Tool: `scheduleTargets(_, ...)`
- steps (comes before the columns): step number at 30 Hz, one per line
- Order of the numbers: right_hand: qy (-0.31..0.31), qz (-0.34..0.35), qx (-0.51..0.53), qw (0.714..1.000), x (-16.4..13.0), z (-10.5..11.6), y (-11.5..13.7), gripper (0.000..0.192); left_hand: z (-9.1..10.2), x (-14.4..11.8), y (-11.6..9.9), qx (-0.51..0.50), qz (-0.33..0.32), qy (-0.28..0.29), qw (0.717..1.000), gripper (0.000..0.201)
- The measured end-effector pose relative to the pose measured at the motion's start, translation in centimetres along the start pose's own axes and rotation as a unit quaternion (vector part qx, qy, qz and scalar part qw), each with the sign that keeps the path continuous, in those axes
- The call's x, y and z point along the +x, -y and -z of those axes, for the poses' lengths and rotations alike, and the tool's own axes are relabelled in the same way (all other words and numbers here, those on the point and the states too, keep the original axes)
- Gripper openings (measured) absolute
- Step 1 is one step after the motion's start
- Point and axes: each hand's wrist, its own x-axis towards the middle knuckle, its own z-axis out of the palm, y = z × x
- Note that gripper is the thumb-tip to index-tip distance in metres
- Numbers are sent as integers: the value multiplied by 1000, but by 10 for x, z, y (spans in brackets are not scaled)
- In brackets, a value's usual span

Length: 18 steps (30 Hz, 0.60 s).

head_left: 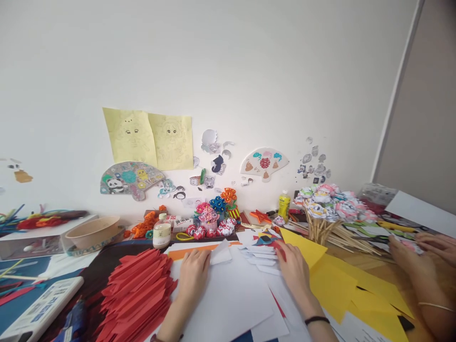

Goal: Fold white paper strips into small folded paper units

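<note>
Bare forearms, dark band (thin, snug) on right wrist (317, 320)

A stack of folded papers (137, 289) lies at the left of the table (377, 273), just beside the left hand (194, 275), which rests on a paper sheet (228, 299). The right hand (294, 268) rests right of it. Behind them stands a bottle (161, 231); paper flowers on sticks (329, 209) lie at the right.

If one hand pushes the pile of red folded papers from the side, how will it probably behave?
The red folded paper pile looks loosely stacked and fanned, so it would probably slide apart. The pieces seem thin and light, likely bending easily.
</note>
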Motion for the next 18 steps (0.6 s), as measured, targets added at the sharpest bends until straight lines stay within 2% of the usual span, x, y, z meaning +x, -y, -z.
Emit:
scheduleTargets(2,-22,-23,66,997,1,-1,17,36,1,3,-1,-117,59,-28,991,23)
scheduleTargets(3,-5,-36,123,992,1,-3,30,37,1,4,-1,-180,85,-32,980,24)
scheduleTargets(5,75,-54,267,959,2,-8,61,41,0,5,0,-288,123,-24,949,28)
scheduleTargets(8,182,-2,384,905,3,-21,112,39,-1,5,1,-378,153,-5,913,33)
scheduleTargets(10,219,27,419,881,3,-32,138,35,0,4,0,-395,157,-3,905,34)
scheduleTargets(12,195,12,437,878,1,-46,153,36,2,4,-2,-383,150,-11,912,32)
scheduleTargets(14,182,-18,444,877,-3,-59,158,43,6,3,-4,-359,142,-21,922,29)
scheduleTargets(18,215,-52,494,841,-12,-72,151,48,11,2,-9,-318,126,-35,939,23)
